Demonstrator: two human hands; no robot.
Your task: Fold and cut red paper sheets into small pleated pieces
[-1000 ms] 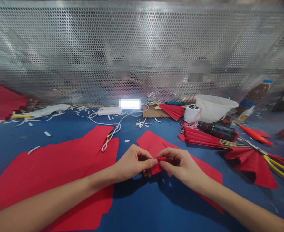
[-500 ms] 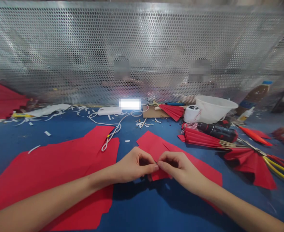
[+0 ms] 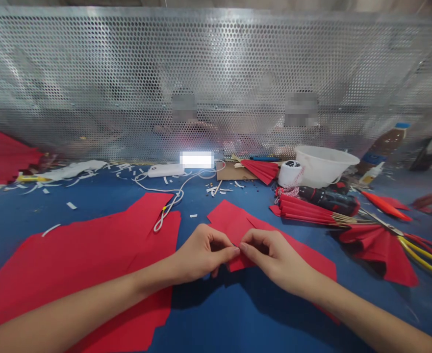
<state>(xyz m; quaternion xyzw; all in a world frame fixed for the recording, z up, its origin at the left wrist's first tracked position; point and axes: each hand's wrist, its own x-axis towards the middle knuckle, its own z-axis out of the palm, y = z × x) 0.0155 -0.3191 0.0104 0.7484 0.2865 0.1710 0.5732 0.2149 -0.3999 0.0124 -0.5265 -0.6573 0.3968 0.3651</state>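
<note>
My left hand [image 3: 201, 254] and my right hand [image 3: 270, 255] meet fingertip to fingertip over a red paper sheet [image 3: 234, 223] that lies on the blue table [image 3: 216, 314]. Both hands pinch the near edge of this sheet, thumbs against forefingers, where a narrow fold shows. The sheet runs away to the right under my right wrist. A bigger red paper sheet [image 3: 83, 255] lies flat under my left forearm.
Folded red paper fans [image 3: 304, 208] and an open fan [image 3: 381, 247] with yellow sticks lie to the right, by a black tool [image 3: 329, 198], a white bowl [image 3: 326, 164] and a thread spool [image 3: 291, 172]. A white cable [image 3: 171, 196] crosses the table. A perforated metal screen [image 3: 216, 78] stands behind. Another person's hand [image 3: 431, 202] rests far right.
My fingertips have closed together and pressed the lifted paper edge down toward the table; the small raised roll of red paper seen earlier is now flattened under the pinch.
</note>
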